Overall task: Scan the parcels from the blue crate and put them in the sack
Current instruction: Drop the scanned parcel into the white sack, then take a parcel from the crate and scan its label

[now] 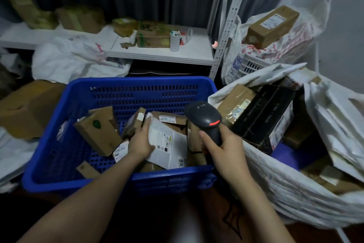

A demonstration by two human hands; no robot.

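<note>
Head view: left hand (140,140) grips a white labelled paper parcel (167,142) inside the blue slotted plastic crate (59,124); right hand (222,144) holds a black handheld barcode scanner (204,118) above it. White woven sack (275,187) sits just right, holding boxes.

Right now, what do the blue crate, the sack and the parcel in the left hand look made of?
Blue crate: moulded plastic, slotted walls, slight sheen. Sack: likely woven plastic, white, crinkled folds. Parcel in the left hand: white, smooth, printed label; paper or poly, cannot tell.
</note>
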